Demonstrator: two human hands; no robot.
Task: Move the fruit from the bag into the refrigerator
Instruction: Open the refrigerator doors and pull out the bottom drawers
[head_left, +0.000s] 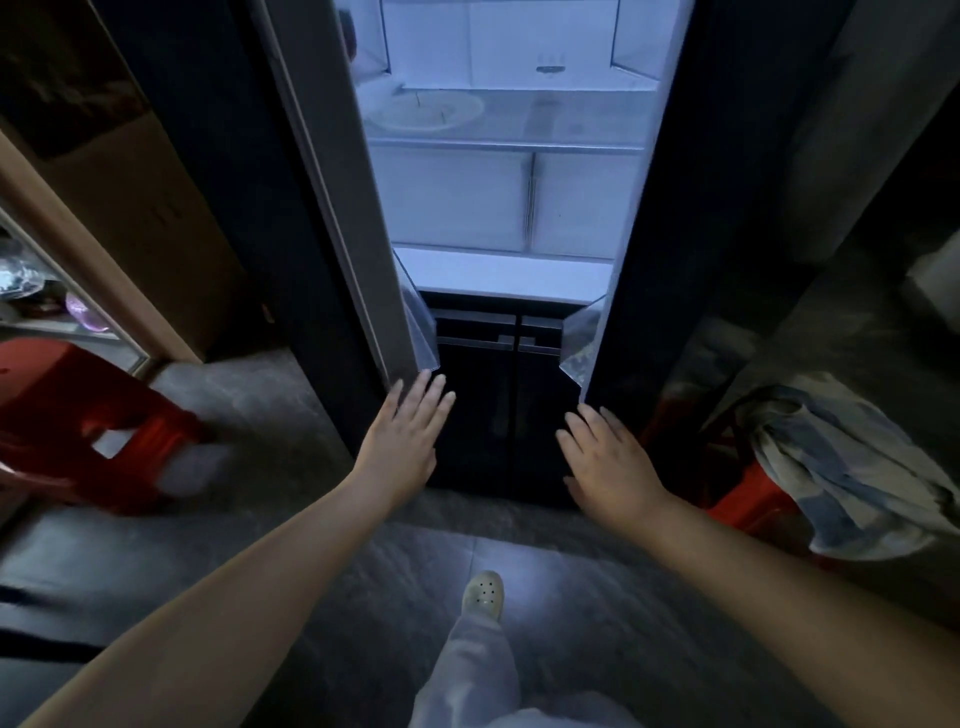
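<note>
The dark refrigerator (498, 270) stands straight ahead with both upper doors partly open and its lit interior showing. A white plate (421, 111) sits on a glass shelf inside, above two crisper drawers (452, 202). My left hand (408, 434) has straight fingers whose tips touch the bottom edge of the left door (332, 208). My right hand (605, 457) is flat, fingers extended, at the bottom corner of the right door (670, 208). A blue-and-white bag (841, 467) lies on a red stool at the right. No fruit is visible.
A red plastic stool (88, 421) stands at the left on the dark tiled floor. A brown cabinet with a glass shelf (78, 291) is further left. My foot in a white shoe (484, 592) is below the fridge's lower doors (498, 405).
</note>
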